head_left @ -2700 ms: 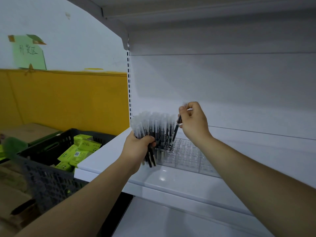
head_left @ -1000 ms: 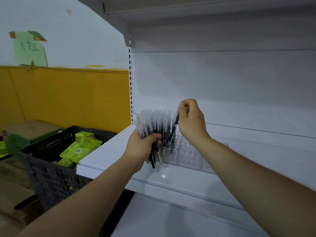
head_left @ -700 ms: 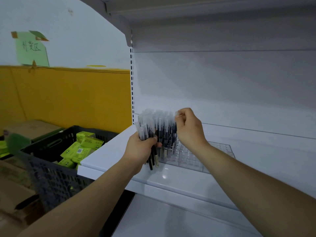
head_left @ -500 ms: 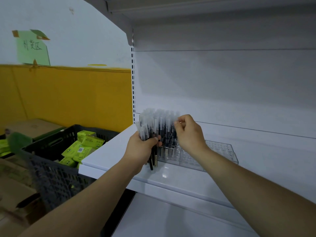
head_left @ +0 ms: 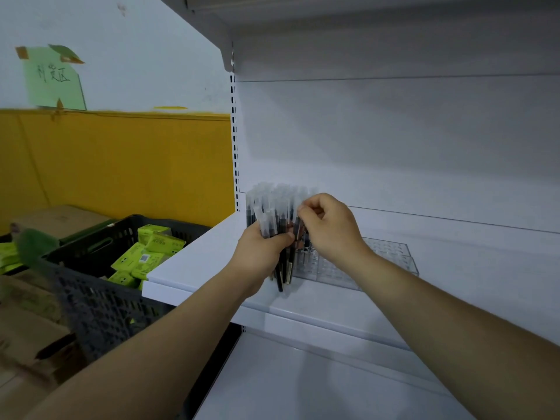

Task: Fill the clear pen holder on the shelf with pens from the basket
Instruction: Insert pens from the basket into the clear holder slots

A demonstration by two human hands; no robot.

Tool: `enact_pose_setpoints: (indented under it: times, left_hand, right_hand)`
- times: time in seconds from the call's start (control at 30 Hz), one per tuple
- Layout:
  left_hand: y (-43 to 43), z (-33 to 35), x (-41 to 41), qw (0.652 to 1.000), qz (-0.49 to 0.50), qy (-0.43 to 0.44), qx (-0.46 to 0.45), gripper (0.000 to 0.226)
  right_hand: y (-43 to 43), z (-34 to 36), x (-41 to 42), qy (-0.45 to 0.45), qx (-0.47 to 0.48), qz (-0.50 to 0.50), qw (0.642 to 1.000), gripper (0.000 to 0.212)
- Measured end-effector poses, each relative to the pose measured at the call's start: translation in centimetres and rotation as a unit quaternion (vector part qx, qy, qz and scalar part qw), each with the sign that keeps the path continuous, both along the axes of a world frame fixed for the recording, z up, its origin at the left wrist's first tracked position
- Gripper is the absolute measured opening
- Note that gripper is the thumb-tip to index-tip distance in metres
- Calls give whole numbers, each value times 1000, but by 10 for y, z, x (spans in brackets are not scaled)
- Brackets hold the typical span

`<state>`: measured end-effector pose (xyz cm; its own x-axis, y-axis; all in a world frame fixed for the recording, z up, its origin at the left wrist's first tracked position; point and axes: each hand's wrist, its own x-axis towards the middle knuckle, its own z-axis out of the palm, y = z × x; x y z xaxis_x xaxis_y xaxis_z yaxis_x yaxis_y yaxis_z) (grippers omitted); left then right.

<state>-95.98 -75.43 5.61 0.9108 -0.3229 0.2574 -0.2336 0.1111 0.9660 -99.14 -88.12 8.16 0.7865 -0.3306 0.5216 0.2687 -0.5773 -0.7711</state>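
My left hand [head_left: 263, 249] grips a bundle of black pens [head_left: 274, 218] with clear caps, held upright at the left end of the clear pen holder [head_left: 388, 257]. The holder is a flat gridded tray on the white shelf [head_left: 194, 262]. Several pens stand in its left cells, mostly hidden behind my hands. My right hand [head_left: 328, 227] pinches one pen by its top, right beside the bundle, above those left cells. The right part of the holder shows only open cells.
A dark plastic basket [head_left: 100, 286] with yellow-green packets [head_left: 142, 256] stands left of the shelf, below its edge. Cardboard boxes [head_left: 57, 219] lie behind and in front of it. An upper shelf overhangs; a lower white shelf [head_left: 303, 386] sits beneath.
My right hand has come down from above the bundle to the level of the pen tops, with a pen in its fingers. My left hand keeps the bundle in the same place.
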Motion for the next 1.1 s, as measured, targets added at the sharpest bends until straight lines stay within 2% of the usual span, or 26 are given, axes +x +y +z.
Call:
enact_pose_setpoints:
  times: [0.2, 0.4, 0.53, 0.67, 0.97, 1.1]
  left_hand:
    - [3, -3, 5, 997, 54, 51, -23, 15]
    - [6, -3, 6, 996, 62, 68, -20, 15]
    - [5, -5, 6, 997, 54, 61, -7, 17]
    - [6, -5, 7, 998, 45, 49, 9, 17]
    - [5, -4, 4, 998, 41, 43, 6, 17]
    - [4, -5, 5, 999, 36, 35, 2, 14]
  right_hand:
    - [-7, 14, -1, -71, 70, -35, 994, 14]
    - [-15, 14, -1, -74, 39, -50, 995, 9]
    - [-13, 18, 1, -107, 59, -51, 991, 13]
    - [-12, 16, 1, -89, 26, -42, 995, 7]
    - [-13, 14, -1, -94, -6, -38, 995, 8]
    - [-13, 0, 2, -58, -40, -37, 997, 7]
